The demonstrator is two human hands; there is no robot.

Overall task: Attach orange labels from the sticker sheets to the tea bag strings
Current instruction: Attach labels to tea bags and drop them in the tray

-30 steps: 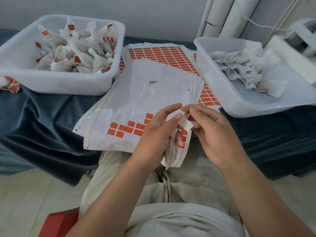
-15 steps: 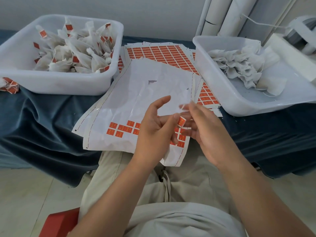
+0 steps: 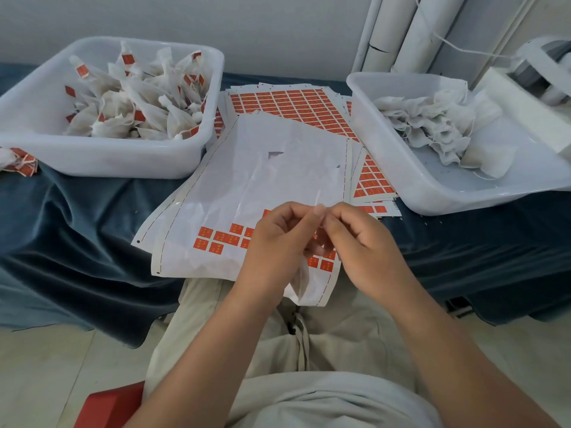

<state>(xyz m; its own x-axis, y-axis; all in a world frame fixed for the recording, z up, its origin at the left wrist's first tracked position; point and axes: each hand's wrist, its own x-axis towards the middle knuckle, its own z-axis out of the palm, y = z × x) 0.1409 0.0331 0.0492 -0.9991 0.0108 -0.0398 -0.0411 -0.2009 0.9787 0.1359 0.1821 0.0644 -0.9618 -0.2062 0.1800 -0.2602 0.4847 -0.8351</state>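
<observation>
- Left hand (image 3: 272, 245): fingers curled, thumb and forefinger tips pressed together at the meeting point of both hands. It grips the top of a tea bag (image 3: 298, 282), which hangs below the hands over the person's lap.
- Right hand (image 3: 367, 245): fingers curled, thumb and forefinger pinching against the left fingertips. A thin pale strip (image 3: 318, 197) stands up from that pinch. Whether it is string or a label seen edge-on cannot be told.
- No orange label is clearly visible in the pinch, since the fingers cover that spot.
- Top sticker sheet (image 3: 262, 168): lies on the table edge directly under the hands, its near corner overhanging. It is mostly peeled bare, and the remaining orange labels (image 3: 216, 239) sit in a cluster along its near part, partly hidden by the hands.
- Full sticker sheet (image 3: 290, 103): lies behind and partly beneath the top sheet, rows intact. A further sheet (image 3: 370, 180) shows at the right, tucked under the right tub.
- Left tub (image 3: 102, 163): white, holds tea bags with orange labels (image 3: 139, 97) in a loose heap.
- Right tub (image 3: 401, 180): white, holds unlabelled tea bags (image 3: 432, 118) bunched toward its far side.
- Small heap of labelled bags (image 3: 18, 159): on the cloth at the left edge, just beside the left tub.
- Blue cloth (image 3: 77, 227): covers the table and drapes over its front.
- White pipes (image 3: 411, 32): stand against the wall behind the right tub.
</observation>
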